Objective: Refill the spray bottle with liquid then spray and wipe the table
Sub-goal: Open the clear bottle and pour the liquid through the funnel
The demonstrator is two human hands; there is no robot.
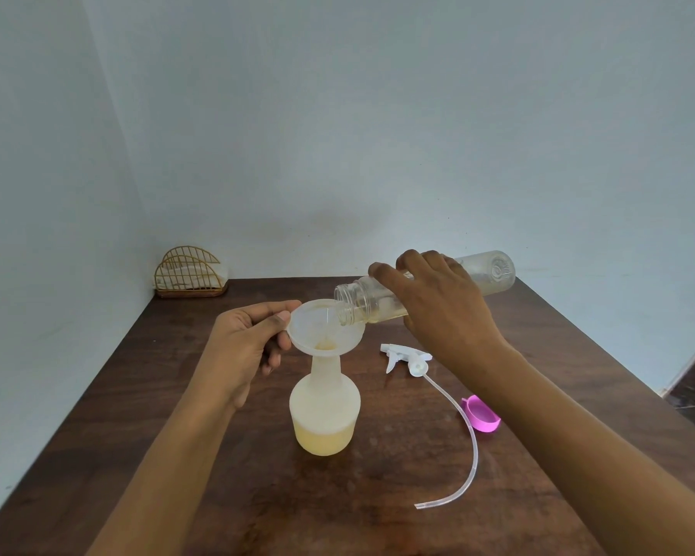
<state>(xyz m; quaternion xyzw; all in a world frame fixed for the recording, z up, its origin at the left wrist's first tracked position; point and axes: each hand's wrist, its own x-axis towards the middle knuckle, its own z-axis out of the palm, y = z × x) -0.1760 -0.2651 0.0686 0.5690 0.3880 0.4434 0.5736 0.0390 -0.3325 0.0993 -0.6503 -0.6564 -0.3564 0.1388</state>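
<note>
1. A white translucent spray bottle (324, 411) is seen upright on the brown wooden worktop (257, 495), just below the middle of the frame; its lower part is filled with pale yellow liquid.
2. A white funnel (318, 329) is seated in the bottle's neck, and a little yellow liquid is seen at its throat.
3. The funnel's left rim is pinched between thumb and fingers of the left hand (249, 339).
4. A clear bottle (488, 274) is gripped round its middle by the right hand (438, 307); it is tilted almost level, with its open mouth held over the funnel's right edge.
5. The trigger sprayer (408, 355), with its long curved tube, is laid on the worktop to the right of the spray bottle.
6. A pink cap (483, 414) is seen further right, beside the tube.
7. A gold wire holder (189, 274) is placed at the worktop's far left corner.
</note>
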